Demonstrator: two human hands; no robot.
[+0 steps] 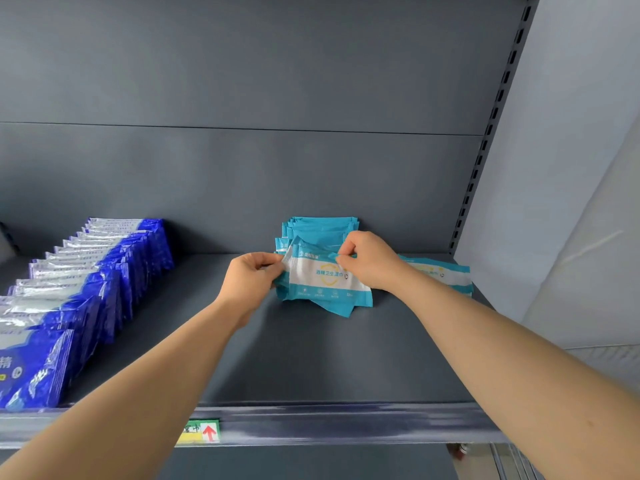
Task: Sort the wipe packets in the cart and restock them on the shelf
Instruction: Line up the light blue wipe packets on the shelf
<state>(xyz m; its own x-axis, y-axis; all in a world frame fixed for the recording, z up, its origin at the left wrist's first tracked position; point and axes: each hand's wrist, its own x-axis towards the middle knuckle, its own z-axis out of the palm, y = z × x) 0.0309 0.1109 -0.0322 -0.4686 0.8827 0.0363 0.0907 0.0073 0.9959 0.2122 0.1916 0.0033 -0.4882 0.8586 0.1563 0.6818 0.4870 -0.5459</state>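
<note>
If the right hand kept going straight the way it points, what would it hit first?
Probably the row of teal packets standing behind the front packet that the right hand pinches; beyond them the back wall. Depth is unclear.

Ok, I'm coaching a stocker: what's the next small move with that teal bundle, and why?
Probably square the teal bundle, then push it against the upright teal row: left hand and right hand pinch its top corners, bottom edges splayed.

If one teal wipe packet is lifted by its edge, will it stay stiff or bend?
It probably bends: the teal wipe packet is a thin pouch and its lower edges sit crooked. Its shiny film may slip.
</note>
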